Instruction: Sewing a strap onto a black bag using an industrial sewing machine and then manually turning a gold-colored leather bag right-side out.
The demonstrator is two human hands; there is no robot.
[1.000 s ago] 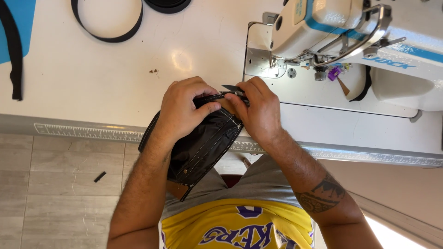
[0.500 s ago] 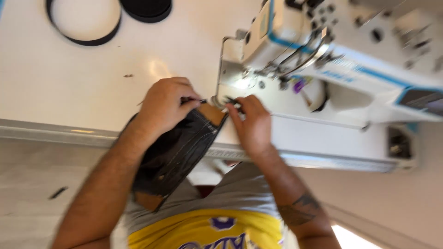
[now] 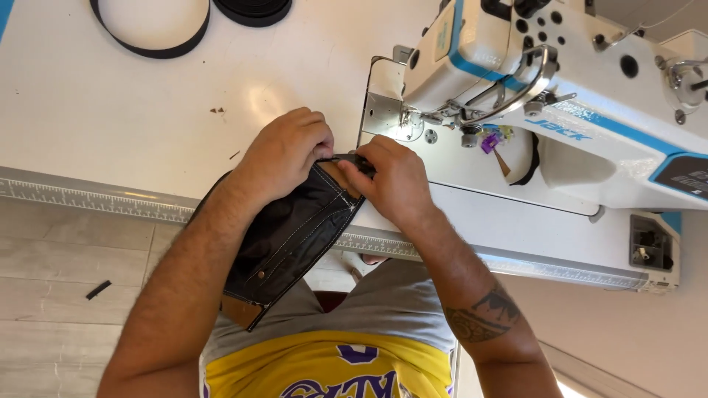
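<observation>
Sewing machine blocks right of hands; bare table left.

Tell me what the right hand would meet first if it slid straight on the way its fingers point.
The right hand points left across the dark denim piece, so it would most likely meet the left hand first; their fingertips already look nearly touching over the fabric's top edge.

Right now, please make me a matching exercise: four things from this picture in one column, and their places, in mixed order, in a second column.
Things:
1. dark denim piece
2. sewing machine
3. black strap loop
4. small black scrap

Places:
A. on the floor, lower left
B. on the table's right part
C. held by left hand and right hand
D. on the table, top left

Pairs: 1-C, 2-B, 3-D, 4-A
</observation>
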